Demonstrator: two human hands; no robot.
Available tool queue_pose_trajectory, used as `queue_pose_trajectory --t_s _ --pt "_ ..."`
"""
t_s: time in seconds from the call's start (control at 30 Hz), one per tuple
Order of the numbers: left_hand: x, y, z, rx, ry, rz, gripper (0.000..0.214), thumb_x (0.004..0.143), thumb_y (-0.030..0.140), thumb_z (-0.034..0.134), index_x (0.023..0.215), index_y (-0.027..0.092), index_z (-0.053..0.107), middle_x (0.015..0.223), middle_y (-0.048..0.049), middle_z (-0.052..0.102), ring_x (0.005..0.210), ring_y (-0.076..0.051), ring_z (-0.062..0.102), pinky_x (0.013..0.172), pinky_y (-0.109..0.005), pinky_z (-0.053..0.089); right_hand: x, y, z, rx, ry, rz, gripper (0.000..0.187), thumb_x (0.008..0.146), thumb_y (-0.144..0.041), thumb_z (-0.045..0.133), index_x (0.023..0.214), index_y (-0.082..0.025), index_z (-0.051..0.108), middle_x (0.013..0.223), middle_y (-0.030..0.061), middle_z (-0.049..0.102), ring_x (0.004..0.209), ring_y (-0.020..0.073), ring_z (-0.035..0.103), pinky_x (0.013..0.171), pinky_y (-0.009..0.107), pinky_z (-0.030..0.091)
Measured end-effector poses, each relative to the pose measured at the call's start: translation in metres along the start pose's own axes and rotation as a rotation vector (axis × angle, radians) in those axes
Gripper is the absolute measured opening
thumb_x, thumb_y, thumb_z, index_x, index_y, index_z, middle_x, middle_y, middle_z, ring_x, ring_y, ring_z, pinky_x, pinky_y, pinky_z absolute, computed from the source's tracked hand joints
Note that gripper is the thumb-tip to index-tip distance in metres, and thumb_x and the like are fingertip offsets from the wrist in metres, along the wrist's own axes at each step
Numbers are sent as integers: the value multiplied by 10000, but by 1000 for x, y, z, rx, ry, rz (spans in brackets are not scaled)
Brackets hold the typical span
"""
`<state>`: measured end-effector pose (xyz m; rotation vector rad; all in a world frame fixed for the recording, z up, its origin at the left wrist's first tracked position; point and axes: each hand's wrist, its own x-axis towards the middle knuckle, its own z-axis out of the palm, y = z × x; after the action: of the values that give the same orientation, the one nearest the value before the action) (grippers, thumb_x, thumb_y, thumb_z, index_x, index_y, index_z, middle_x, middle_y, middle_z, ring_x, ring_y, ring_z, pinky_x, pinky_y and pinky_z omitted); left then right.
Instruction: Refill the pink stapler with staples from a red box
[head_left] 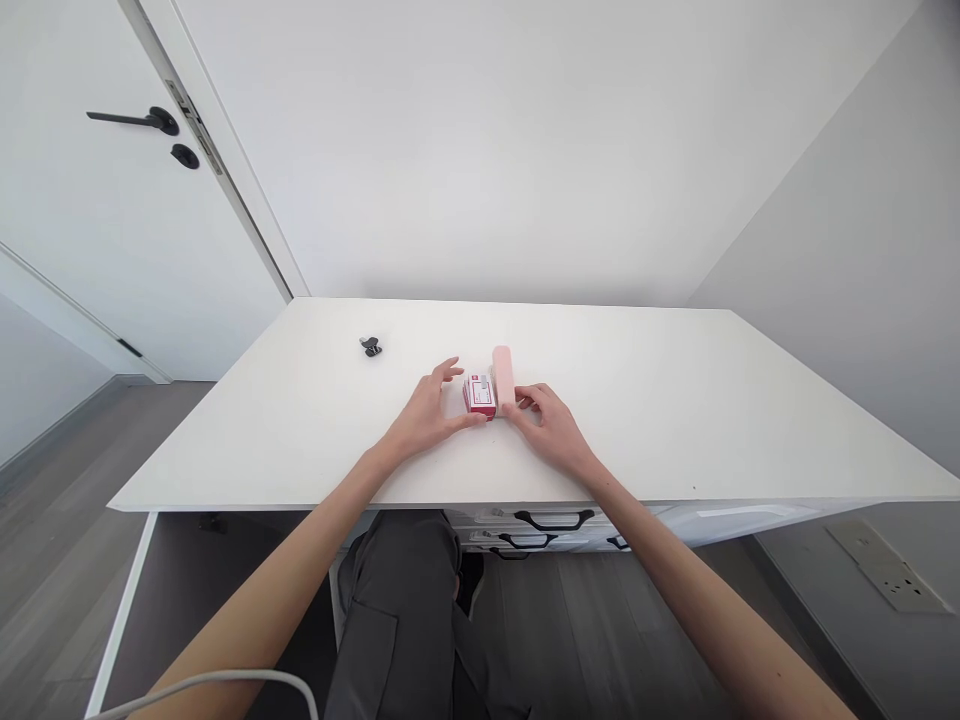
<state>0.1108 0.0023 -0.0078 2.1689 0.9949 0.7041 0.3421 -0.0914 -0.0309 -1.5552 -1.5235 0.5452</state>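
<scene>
A small stack of white-and-red boxes (481, 392) lies on the white tabletop, right beside a slim pink case (503, 375) with rounded ends. My left hand (424, 412) curves around the left of the boxes, its fingers spread. The left thumb tip reaches the boxes' near edge; whether it presses on them I cannot tell. My right hand (551, 425) holds the near end of the pink case, thumb on the front and curled fingers along its right side. The undersides of the boxes and case are hidden.
A small black clip-like object (370, 346) lies on the tabletop (675, 400) at the back left. Drawers with black handles (555, 520) sit below the front edge. A white cable (225, 677) crosses near my left forearm. Walls border the back and right.
</scene>
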Motion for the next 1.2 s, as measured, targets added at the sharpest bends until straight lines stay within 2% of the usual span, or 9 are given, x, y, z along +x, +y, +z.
queue_pose_trajectory --t_s 0.1,0.17,0.3,0.53,0.73,0.87,1.03,1.13,1.2 --pt "-5 -8 1 12 87 -35 1015 772 636 828 1597 257 373 1489 -153 562 1389 -328 531 1148 -487 443 0 1 0 -9 -8 -12 422 975 -595 606 1201 -253 706 1203 105 698 1106 280 672 1017 472 529" --pt "-7 -9 0 10 116 -71 858 867 628 731 1566 241 417 1334 -126 649 1304 -305 589 1120 -474 455 0 1 0 -12 -15 -23 415 970 -599 611 1176 -252 709 1190 104 705 1100 282 672 1007 472 531" --pt "-6 1 -1 -49 15 -110 641 1014 579 516 1552 243 419 1140 -71 743 1164 -272 667 1094 -470 451 -1 0 -1 -8 -43 -47 383 976 -578 604 1152 -253 707 1181 97 711 1102 278 672 1011 470 523" --pt "-8 13 1 16 -24 -53 757 912 641 655 1525 235 471 1100 -76 733 1120 -294 672 1105 -499 439 0 1 -4 4 -81 -55 370 966 -576 611 1144 -262 692 1177 94 709 1112 278 670 1012 464 522" --pt "-9 9 0 -91 -29 -51 603 1004 578 539 1512 260 472 1121 -66 750 1106 -266 689 1053 -461 491 -1 -1 -3 39 -20 21 393 996 -615 540 1085 -255 671 1196 93 716 1077 272 660 969 459 523" --pt "-2 -6 -8 -100 143 -119 492 1044 551 438 1408 236 539 1197 -86 709 1120 -246 672 998 -419 527 -3 -5 -4 51 -3 50 402 991 -614 545 1107 -250 670 1215 99 715 1070 274 647 924 444 525" --pt "14 -42 -36 280 496 -224 459 923 376 595 1338 182 556 1451 -185 542 1413 -373 441 1164 -557 395 -4 -8 -5 60 -4 64 391 1006 -601 518 1079 -251 677 1210 96 721 1060 275 650 901 435 521" --pt "21 -59 -54 418 536 -255 590 885 326 606 1439 178 466 1602 -182 424 1508 -407 308 1223 -607 291 -4 -8 -5 73 8 76 388 1021 -591 498 1081 -249 670 1194 89 732 1048 271 656 913 437 517" --pt "24 -64 -60 438 496 -284 667 877 322 603 1495 172 403 1603 -176 452 1512 -418 295 1226 -621 270 -4 -8 -5 74 9 79 381 1025 -582 496 1084 -247 668 1189 88 735 1050 270 657 921 438 514"
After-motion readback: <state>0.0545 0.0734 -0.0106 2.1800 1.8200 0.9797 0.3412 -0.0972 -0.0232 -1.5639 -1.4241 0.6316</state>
